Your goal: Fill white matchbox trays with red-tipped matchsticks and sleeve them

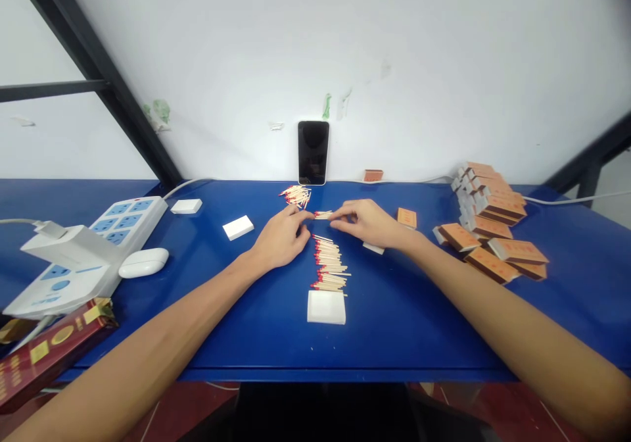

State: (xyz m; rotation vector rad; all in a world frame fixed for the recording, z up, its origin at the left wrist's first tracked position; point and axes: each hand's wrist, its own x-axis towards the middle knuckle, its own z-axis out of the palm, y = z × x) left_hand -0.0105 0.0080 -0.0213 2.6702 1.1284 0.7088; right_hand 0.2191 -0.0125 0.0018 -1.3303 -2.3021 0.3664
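Observation:
My left hand (pixel 282 237) and my right hand (pixel 371 223) meet over the middle of the blue table (pixel 404 323). Together they pinch a small bunch of matches (pixel 323 215) between their fingertips, one hand at each end. Just below it a row of red-tipped matches (pixel 329 266) lies side by side on the table. A white matchbox tray (pixel 326 307) sits at the near end of that row. A loose heap of matches (pixel 296 195) lies further back, near the wall.
A dark phone (pixel 313 152) leans against the wall. Orange matchboxes (pixel 488 225) are piled at the right, one single box (pixel 407 218) by my right hand. Left: white trays (pixel 238 227), a white earbud case (pixel 143 262), power strips (pixel 73 258), a red carton (pixel 49 353).

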